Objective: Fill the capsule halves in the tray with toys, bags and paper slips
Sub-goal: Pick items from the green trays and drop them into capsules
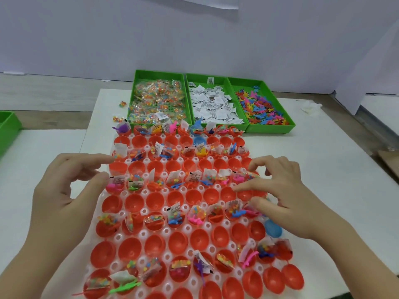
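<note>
Packing workshop: green sorting bins

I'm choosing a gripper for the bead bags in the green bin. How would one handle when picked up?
Probably floppy: the bags are thin clear film, crumpled in a loose heap. Likely light, holding only small beads. Perhaps slippery: the film looks glossy.

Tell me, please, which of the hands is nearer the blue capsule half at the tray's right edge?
Right. The right hand is directly over the blue capsule half, partly covering it; the left hand is at the opposite, left edge of the tray.
</note>
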